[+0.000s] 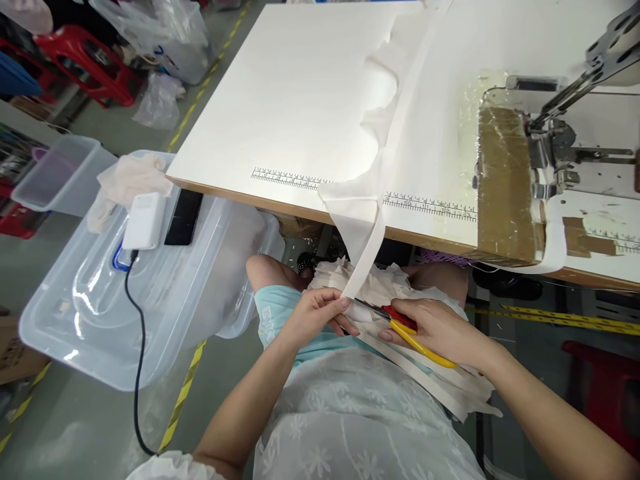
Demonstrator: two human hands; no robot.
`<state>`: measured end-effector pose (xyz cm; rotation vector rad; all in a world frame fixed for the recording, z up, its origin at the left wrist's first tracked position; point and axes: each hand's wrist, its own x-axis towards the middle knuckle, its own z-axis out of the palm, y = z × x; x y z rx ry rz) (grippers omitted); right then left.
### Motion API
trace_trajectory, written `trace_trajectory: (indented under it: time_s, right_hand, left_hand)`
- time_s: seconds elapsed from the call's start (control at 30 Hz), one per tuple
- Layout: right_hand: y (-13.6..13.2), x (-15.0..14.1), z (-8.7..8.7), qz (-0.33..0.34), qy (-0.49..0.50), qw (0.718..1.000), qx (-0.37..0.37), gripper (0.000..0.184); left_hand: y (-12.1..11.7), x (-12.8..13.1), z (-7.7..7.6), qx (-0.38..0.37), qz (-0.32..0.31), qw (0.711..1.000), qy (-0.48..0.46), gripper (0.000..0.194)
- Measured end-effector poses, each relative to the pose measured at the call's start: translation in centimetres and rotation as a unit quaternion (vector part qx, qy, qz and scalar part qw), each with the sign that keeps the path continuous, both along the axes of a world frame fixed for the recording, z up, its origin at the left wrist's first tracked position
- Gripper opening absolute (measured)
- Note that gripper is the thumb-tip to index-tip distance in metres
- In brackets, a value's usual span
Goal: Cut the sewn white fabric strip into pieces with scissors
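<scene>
My left hand [316,310] pinches a long white fabric strip [367,247] that hangs down from the white sewing table [300,100] into my lap. My right hand [440,330] grips scissors [400,321] with red and yellow handles; their blades point left and meet the strip just beside my left fingers. A pile of white fabric pieces [380,280] lies on my lap under both hands. More of the strip runs up across the table top [400,87].
A sewing machine [560,153] stands on the table's right side, with a printed ruler [430,205] along the front edge. A clear plastic bin [145,280] at my left carries a white power bank [145,221], a phone [184,217] and a cloth. Red stools stand far left and lower right.
</scene>
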<state>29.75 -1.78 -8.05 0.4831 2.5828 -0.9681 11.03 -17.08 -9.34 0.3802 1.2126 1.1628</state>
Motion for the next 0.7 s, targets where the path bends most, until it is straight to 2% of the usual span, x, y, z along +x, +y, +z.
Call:
trace_trajectory:
  time_s: [0.23,0.4,0.53,0.63,0.7]
  right_hand:
    - [-0.4,0.3,-0.6,-0.013,0.014,1.000,0.008,0.059]
    - [-0.5,-0.2,-0.3,-0.017,0.008,0.999,0.039,0.059]
    - [-0.5,-0.8,-0.2,-0.016,0.008,0.999,0.049,0.058]
    - [-0.5,-0.6,-0.5,-0.027,0.012,0.999,0.034,0.059]
    - [-0.5,0.0,-0.9,-0.040,0.019,0.999,0.023,0.059]
  left_hand:
    - [-0.2,0.0,-0.3,0.010,-0.010,1.000,-0.001,0.039]
    - [-0.1,0.1,-0.2,0.001,-0.003,1.000,0.007,0.039]
    - [0.1,0.3,-0.1,-0.002,-0.022,1.000,0.014,0.041]
    - [-0.2,-0.1,-0.1,-0.011,-0.044,0.998,0.039,0.043]
    - [-0.4,-0.7,-0.1,-0.016,-0.063,0.993,0.100,0.043]
